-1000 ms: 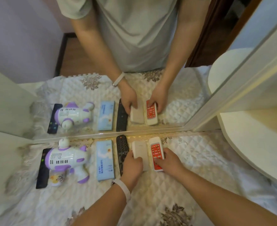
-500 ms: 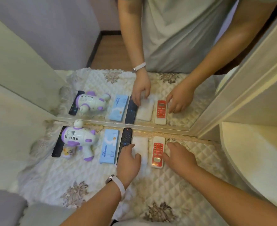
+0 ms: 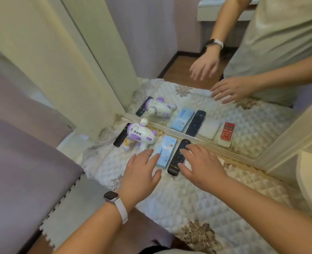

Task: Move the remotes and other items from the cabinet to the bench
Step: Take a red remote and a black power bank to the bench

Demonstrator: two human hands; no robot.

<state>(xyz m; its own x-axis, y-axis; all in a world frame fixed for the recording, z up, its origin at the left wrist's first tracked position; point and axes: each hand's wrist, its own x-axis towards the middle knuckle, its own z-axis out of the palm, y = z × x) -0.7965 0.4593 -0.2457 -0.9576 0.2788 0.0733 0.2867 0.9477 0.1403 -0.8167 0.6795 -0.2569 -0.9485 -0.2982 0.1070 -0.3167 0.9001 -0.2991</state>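
Both hands have slid toward the left end of the row since the earlier frame: the left hand (image 3: pixel 140 173) has come off the white remote and now hangs above the quilt-covered bench (image 3: pixel 197 202), while the right hand (image 3: pixel 202 167) has moved from beside the red remote to lie over the place where the two pale remotes sat. The left fingers (image 3: pixel 153 159) are straight and spread apart, holding nothing, their tips overlapping the near left side of the blue box (image 3: pixel 167 148). The right fingers (image 3: pixel 192 147) are likewise splayed and grip nothing, reaching over the right side of the black remote (image 3: pixel 176 160); whether they touch it cannot be told. That remote lies just right of the blue box, both pointing toward the back edge of the bench, where a mirror (image 3: pixel 243 114) stands. Left of the box rests a white and purple toy gun (image 3: pixel 141 133), and just beyond it, nearest the back left corner, a second black remote (image 3: pixel 121 135). The white remote (image 3: pixel 209 129) and the red remote (image 3: pixel 226 133) show only as reflections in the mirror, side by side to the right of the black one; on the bench itself the right hand covers them. A watch (image 3: pixel 111 197) sits on the left wrist.
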